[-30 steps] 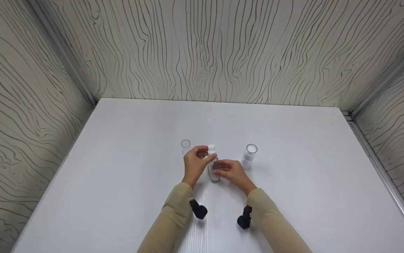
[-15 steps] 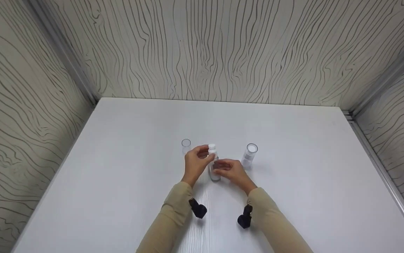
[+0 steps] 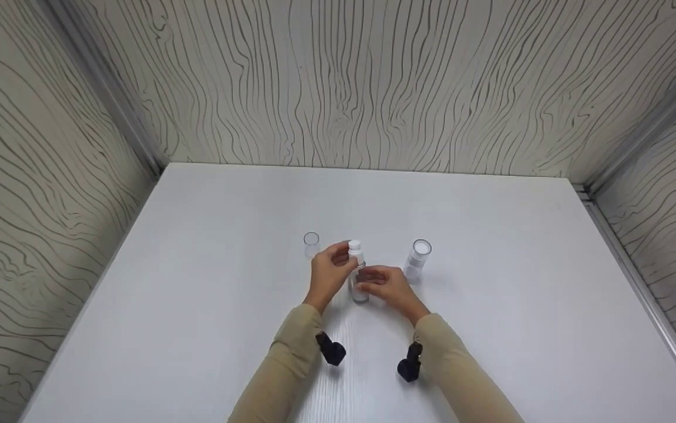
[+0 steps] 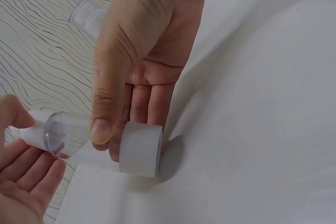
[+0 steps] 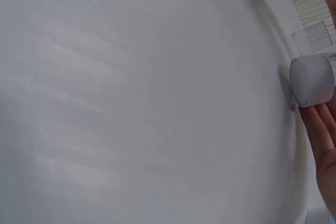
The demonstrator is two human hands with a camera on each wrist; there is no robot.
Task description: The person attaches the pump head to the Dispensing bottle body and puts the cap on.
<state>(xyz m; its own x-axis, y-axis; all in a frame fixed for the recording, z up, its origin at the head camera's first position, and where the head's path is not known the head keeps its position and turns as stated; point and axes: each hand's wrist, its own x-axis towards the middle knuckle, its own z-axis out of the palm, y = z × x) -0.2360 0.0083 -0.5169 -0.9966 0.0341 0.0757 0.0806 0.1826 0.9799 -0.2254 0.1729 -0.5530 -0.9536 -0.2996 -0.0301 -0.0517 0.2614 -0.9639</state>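
Observation:
A small clear bottle [image 3: 360, 294] stands upright before me, with a white top piece [image 3: 355, 248] that looks like a pump head. Between thumb and fingers, my left hand [image 3: 328, 275] pinches this white top. Lower down, my right hand [image 3: 395, 289] grips the clear body, its thumb [image 4: 103, 124] across the side in the left wrist view. The bottle's white base [image 4: 140, 149] is close above its shadow; whether it touches the table is hard to tell. In the right wrist view, only the base [image 5: 311, 81] and parts of the hands show at the right edge.
A clear open cylinder [image 3: 311, 245] stands behind my left hand. Beyond my right hand is a clear tube with white parts inside [image 3: 417, 261]. The white table [image 3: 197, 294] reaches back to patterned walls [image 3: 338, 88]. A black wrist camera hangs at each sleeve.
My left thumb has shifted slightly left on the white top, and the left hand has turned a little. The right hand and the bottle look the same.

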